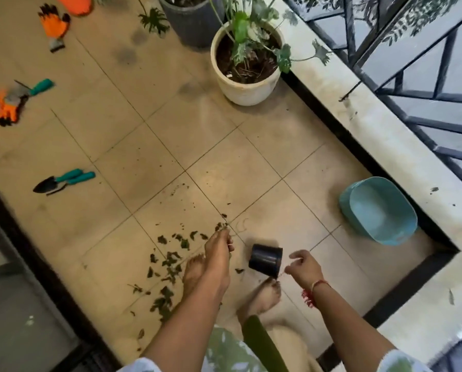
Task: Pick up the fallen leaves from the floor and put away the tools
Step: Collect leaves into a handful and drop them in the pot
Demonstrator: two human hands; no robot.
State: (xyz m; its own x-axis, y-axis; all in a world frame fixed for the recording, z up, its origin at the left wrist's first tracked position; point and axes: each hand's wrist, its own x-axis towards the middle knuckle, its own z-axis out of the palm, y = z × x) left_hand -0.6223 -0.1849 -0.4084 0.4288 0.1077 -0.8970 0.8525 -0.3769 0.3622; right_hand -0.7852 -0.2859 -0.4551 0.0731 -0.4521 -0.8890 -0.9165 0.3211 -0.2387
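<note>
Crouching over the tiled floor, this person is honestly still near the start of the job, going by how things lie. The left hand (217, 257) is reaching down with its fingers bunched together, and it looks to be pinching a few bits from the top edge of the fallen leaves (171, 261). It's blurry, so I can't say how many. The right hand (303, 267) has loosely curled fingers and seems to be holding a small black pot (266, 260) by its rim. The pot is tipped on its side just beside the left hand, I'd guess as the collecting cup. I can't see inside it, so no idea how much is in there. Most of the leaves are still scattered on the tiles around the bare feet, plus crumbs of soil trailing up towards the white planter (247, 87). None of the tools look put away yet. A trowel (46, 182) and a second teal-handled tool (82, 178) lie side by side well off to the left, and a third teal-handled tool (40, 86) is further up, touching an orange glove (7, 108). Another orange glove (55, 22) sits beyond that. A blue basin (380, 210) leans by the ledge on the right. So leaves barely begun, tools untouched.
</note>
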